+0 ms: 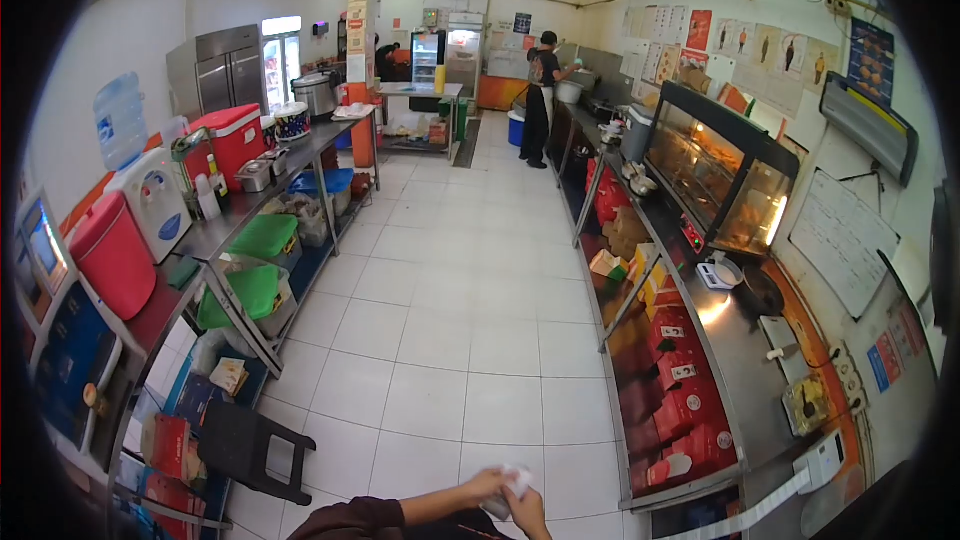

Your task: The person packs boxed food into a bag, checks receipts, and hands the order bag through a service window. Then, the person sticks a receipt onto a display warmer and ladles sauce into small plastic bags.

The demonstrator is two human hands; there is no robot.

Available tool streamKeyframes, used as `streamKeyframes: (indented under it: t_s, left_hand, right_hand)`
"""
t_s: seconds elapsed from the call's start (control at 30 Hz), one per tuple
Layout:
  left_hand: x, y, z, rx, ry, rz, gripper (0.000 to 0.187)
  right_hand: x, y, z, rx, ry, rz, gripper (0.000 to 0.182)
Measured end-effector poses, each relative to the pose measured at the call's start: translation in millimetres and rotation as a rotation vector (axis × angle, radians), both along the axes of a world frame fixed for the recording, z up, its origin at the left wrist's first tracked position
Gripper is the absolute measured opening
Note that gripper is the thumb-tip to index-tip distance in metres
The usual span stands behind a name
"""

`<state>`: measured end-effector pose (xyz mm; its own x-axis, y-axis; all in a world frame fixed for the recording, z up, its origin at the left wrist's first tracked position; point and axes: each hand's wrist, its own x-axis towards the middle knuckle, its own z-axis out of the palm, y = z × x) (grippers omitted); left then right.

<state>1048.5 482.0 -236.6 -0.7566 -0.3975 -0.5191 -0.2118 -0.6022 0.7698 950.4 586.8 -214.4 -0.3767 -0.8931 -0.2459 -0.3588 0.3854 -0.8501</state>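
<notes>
At the bottom of the view, my left hand (pixel 485 485) reaches in from a dark sleeve, its fingers closed on a crumpled white piece of cloth or paper (pixel 517 477). Close beside it, my right hand (pixel 528 514) also grips the white piece from the other side. Both hands are in front of my body, above the tiled floor (pixel 430 340). The white piece is bunched up and partly hidden by my fingers.
A black stool (pixel 255 445) stands at left by a metal counter (pixel 240 235) with green-lidded tubs (pixel 245 297). On the right counter (pixel 715 370) are a lit food warmer (pixel 720 175) and a scale (pixel 718 275), with red boxes (pixel 690 410) below. A person (pixel 543 95) stands further back.
</notes>
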Motion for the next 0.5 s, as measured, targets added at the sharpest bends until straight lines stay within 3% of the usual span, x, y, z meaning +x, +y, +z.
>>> streamKeyframes:
  t_s: [0.07, 0.13, 0.2, 0.23, 0.27, 0.33, 0.4, 0.47, 0.5]
  left_hand:
    - [-33.1, -66.3, 5.6, 0.115, 0.400, 0.355, 0.029]
    - [-68.3, -134.8, 26.2, 0.131, 0.412, 0.649, 0.028]
    - [-108.9, -200.3, 54.5, 0.047, 0.425, 0.674, 0.029]
    - [-135.8, -226.8, 64.8, -0.035, 0.445, 0.695, 0.029]
    - [-166.9, -250.1, 73.4, -0.028, 0.462, 0.670, 0.029]
    - [-234.2, -290.0, 98.6, -0.762, 0.374, 0.215, 0.029]
    - [-310.6, -307.4, 115.3, -0.826, 0.308, 0.002, 0.030]
    - [-390.0, -319.7, 103.8, -1.191, 0.494, -0.278, 0.033]
    - [-424.6, -327.4, 104.0, -1.180, 0.539, -0.345, 0.033]
  right_hand:
    - [-37.3, -62.6, -31.5, -0.069, -0.137, 0.049, 0.030]
    - [-80.3, -128.5, -58.7, -0.151, -0.271, 0.093, 0.033]
    - [-125.3, -183.6, -71.5, -0.061, -0.575, 0.074, 0.029]
    - [-149.8, -208.1, -54.4, -0.087, -0.565, 0.028, 0.028]
    - [-177.2, -232.4, -33.8, -0.098, -0.548, 0.006, 0.028]
    - [-235.6, -275.4, -4.1, -0.055, -0.685, -0.201, 0.026]
    - [-299.3, -307.3, -6.7, -0.239, -0.622, -0.312, 0.027]
    - [-368.9, -323.8, -15.2, -0.436, -0.544, -0.456, 0.028]
    - [-400.8, -326.6, -23.3, -0.458, -0.333, -0.453, 0.024]
